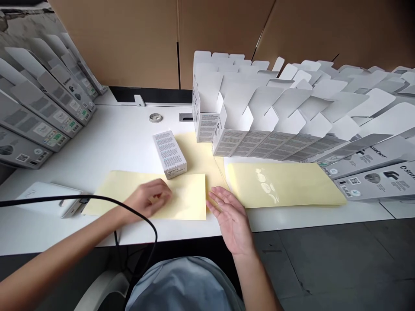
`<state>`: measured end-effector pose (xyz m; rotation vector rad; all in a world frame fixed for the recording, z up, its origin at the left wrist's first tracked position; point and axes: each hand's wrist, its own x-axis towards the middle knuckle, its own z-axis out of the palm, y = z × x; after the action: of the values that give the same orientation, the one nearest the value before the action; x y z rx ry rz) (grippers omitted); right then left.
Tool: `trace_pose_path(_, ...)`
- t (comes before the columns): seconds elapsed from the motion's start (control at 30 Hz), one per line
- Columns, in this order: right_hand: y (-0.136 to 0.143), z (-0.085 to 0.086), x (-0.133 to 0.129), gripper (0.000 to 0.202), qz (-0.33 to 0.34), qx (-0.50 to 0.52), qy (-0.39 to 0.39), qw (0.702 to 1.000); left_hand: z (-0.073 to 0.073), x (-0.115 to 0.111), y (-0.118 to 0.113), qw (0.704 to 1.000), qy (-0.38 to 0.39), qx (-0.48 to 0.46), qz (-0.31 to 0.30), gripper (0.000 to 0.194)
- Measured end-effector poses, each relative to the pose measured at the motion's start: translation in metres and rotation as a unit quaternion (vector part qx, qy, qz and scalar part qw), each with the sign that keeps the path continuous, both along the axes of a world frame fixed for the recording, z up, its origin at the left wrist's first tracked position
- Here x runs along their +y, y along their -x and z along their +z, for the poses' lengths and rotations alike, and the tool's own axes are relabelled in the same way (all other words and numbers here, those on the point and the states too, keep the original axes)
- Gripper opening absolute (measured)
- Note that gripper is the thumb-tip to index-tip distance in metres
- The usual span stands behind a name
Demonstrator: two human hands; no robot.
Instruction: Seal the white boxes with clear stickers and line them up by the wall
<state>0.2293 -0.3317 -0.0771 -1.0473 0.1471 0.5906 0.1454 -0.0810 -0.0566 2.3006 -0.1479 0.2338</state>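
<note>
My left hand (151,198) is over a pale yellow sheet (186,201), its fingers curled together. Anything pinched between them is too small or hidden to see. Just off the sheet's right edge, my right hand (231,218) is turned palm up with its fingers stretched out and nothing in it. Behind the sheet a small closed white box (169,153) with printed text lies on the desk, partly over another yellow sheet (194,151). Right of my right hand is a stack of yellow sheets (301,183) bearing a few clear, shiny oval stickers (266,187).
Rows of open-topped cartons (253,138) stand at the back right, and more cartons (48,112) at the left. A black cable (129,206) arches over my left forearm from a white device (52,198). A roll of tape (155,117) lies further back.
</note>
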Motion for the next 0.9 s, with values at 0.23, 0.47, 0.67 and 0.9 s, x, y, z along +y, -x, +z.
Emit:
trace_pose_path(0.23, 0.023, 0.002, 0.012, 0.044, 0.121, -0.020, 0.047, 0.991, -0.016, -0.045, -0.005, 0.996, 0.077, -0.013, -0.052, 0.021)
trace_pose_path(0.47, 0.034, -0.002, 0.007, 0.026, 0.210, -0.060, 0.105, 0.970, -0.020, -0.046, -0.005, 0.990, 0.131, -0.001, -0.046, 0.016)
trace_pose_path(0.67, 0.031, -0.002, 0.004, 0.029, 0.203, -0.158, 0.148, 0.955, -0.020, -0.050, -0.002, 0.991, 0.121, 0.003, -0.054, 0.019)
trace_pose_path(0.9, 0.025, -0.003, 0.007, 0.022, 0.223, -0.249, 0.163, 0.928, -0.017, -0.056, -0.005, 0.993, 0.105, -0.015, -0.055, 0.017)
